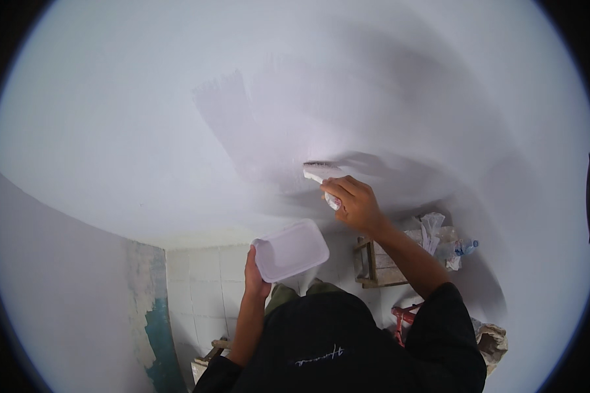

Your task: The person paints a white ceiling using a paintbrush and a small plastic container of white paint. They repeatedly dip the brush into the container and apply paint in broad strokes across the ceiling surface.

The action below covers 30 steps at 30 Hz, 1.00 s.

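Observation:
My right hand (353, 202) is closed round the handle of a paintbrush (314, 175), whose dark bristles are at the white wall (144, 131). Around and above the bristles spreads a patch of pale lilac-grey paint (269, 118) with brushed, uneven edges. Lower down, my left hand (255, 278) grips the left side of a shallow rectangular tub (324, 243). Pale lilac paint lies inside the tub, which I hold away from the wall over the floor. My left fingers are partly hidden beneath it.
To the right, a wooden stool (380, 267) bears plastic wrapping and a clear bottle (464, 247). A red metal frame (405, 317) and a crumpled paper sack (491, 342) are near my right side. Peeling teal paint (160, 334) marks the left wall corner, beside the tiled floor (203, 281).

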Available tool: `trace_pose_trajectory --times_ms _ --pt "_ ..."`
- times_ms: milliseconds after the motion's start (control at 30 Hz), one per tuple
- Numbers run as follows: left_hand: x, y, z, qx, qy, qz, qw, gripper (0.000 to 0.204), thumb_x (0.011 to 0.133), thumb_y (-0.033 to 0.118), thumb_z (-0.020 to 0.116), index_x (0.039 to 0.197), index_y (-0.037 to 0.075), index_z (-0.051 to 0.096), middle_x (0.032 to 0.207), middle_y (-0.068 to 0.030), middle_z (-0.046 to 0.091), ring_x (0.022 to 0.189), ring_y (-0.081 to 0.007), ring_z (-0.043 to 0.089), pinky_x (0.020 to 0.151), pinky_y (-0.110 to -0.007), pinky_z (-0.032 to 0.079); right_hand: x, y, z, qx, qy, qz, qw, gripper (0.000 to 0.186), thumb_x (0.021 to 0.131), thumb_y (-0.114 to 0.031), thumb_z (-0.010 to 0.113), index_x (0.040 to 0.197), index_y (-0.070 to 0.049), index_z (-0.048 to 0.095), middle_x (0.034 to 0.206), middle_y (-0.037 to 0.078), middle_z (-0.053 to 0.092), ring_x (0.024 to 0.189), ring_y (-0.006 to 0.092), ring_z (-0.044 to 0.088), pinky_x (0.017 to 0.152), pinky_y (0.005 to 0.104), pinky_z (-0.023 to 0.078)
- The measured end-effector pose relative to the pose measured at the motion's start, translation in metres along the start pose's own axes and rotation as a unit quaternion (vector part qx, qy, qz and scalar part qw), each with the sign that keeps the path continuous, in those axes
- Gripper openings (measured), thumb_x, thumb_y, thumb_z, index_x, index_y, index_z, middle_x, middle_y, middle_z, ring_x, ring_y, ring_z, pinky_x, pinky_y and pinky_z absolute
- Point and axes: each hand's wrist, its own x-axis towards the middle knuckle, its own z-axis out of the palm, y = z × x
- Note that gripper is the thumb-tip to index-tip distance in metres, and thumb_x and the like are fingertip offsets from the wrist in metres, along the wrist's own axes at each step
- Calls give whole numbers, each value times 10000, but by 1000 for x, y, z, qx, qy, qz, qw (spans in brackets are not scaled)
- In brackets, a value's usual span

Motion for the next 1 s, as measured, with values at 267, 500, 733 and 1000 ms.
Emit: trace_pose_trajectory --times_ms 267,500,733,1000 --pt "1 6 11 -3 -9 9 1000 499 1083 401 314 1405 49 458 1354 -119 559 1274 -269 536 1068 -441 442 70 3 -47 -15 35 -20 999 355 735 130 661 1046 -38 690 952 116 718 763 275 686 651 346 562" --pt "4 2 4 -7 -11 12 1000 511 1082 413 312 1407 47 459 1355 -127 557 1266 -289 542 1068 -453 446 128 -23 -100 -80 160 -152 972 330 729 65 627 1027 -62 690 898 75 706 828 258 683 668 357 566" --pt "2 -3 5 -21 -11 3 1000 522 1082 417 308 1416 42 452 1354 -135 556 1270 -298 537 1070 -454 444 80 -13 -80 -193 169 -270 928 287 697 -45 773 973 -91 708 1025 65 694 986 280 692 817 360 613" --pt "-3 -1 5 -12 -22 2 1000 536 1076 430 329 1423 37 441 1378 -139 544 1293 -294 518 1086 -455 423 -3 4 -15 -150 93 -184 967 293 707 -29 824 972 -58 702 1056 80 692 988 276 700 834 367 629"
